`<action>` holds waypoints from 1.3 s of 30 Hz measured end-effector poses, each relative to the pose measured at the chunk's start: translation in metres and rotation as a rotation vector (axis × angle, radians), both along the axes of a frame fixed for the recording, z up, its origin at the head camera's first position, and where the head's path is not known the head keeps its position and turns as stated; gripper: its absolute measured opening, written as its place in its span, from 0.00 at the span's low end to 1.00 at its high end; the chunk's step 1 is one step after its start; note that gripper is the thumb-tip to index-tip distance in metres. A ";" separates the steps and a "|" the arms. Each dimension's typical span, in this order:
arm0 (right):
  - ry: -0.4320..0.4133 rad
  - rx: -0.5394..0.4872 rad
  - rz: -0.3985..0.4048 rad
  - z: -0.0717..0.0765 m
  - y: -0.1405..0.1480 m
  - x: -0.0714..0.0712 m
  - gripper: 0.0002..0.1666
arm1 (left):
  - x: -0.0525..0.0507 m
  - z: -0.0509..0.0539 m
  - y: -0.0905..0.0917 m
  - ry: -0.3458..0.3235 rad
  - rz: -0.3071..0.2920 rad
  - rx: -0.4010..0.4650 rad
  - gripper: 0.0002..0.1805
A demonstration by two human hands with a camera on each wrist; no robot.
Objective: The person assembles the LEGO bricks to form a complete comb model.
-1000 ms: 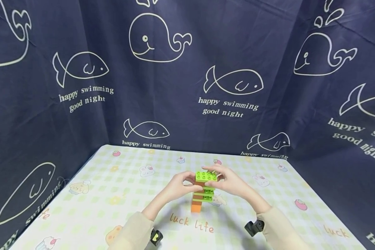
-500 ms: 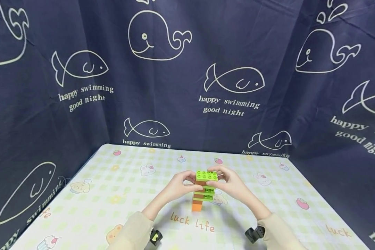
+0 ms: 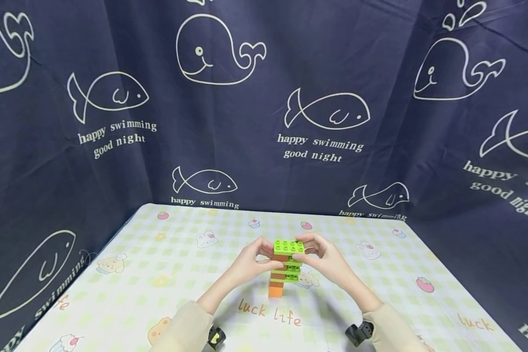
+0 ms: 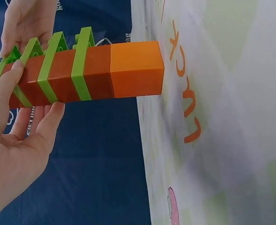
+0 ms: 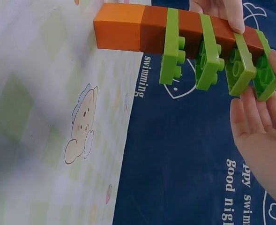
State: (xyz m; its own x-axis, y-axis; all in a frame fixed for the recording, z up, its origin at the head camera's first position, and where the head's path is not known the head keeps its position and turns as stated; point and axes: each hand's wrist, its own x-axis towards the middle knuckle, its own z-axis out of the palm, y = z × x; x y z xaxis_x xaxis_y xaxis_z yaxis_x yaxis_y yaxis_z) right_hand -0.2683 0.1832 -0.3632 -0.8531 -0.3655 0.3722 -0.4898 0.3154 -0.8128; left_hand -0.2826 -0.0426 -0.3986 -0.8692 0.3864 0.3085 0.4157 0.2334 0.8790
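A tower of building bricks stands upright on the table, its orange bottom brick [image 3: 275, 290] touching the cloth. Above that, reddish-brown bricks [image 4: 62, 64] alternate with several flat green plates [image 5: 207, 56] that jut out to the right. The topmost green plate [image 3: 289, 247] shows its studs upward. My left hand [image 3: 252, 260] grips the upper part of the tower from the left, thumb in front, fingers behind. With thumb and fingers, my right hand [image 3: 324, 256] pinches the overhanging right end of the top plate.
A pale checked tablecloth [image 3: 180, 274] with printed animals and lettering covers the table. Dark blue curtains [image 3: 229, 122] with whale and fish drawings hang behind and at both sides. A black wrist camera [image 3: 359, 333] sits below the right forearm.
My right fingertips have slid slightly right along the top plate, showing more of its studs. The left hand keeps its grip, and the tower stays in place.
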 end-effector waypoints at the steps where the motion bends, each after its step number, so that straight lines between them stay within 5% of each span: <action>1: -0.008 -0.005 0.002 -0.001 0.000 0.000 0.22 | 0.000 -0.001 0.000 -0.004 -0.004 0.001 0.18; 10: 0.033 0.002 -0.001 -0.005 0.005 -0.002 0.20 | -0.001 -0.006 0.001 -0.005 -0.025 0.031 0.17; 18: 0.006 0.041 -0.119 0.001 0.000 -0.006 0.22 | -0.003 -0.003 0.001 0.026 0.070 0.018 0.18; 27: -0.008 0.028 -0.153 0.008 0.000 -0.014 0.23 | -0.006 0.007 0.002 -0.010 0.111 0.014 0.20; 39: -0.151 0.016 -0.182 -0.008 -0.001 -0.025 0.17 | -0.009 -0.003 0.005 -0.262 0.044 0.128 0.26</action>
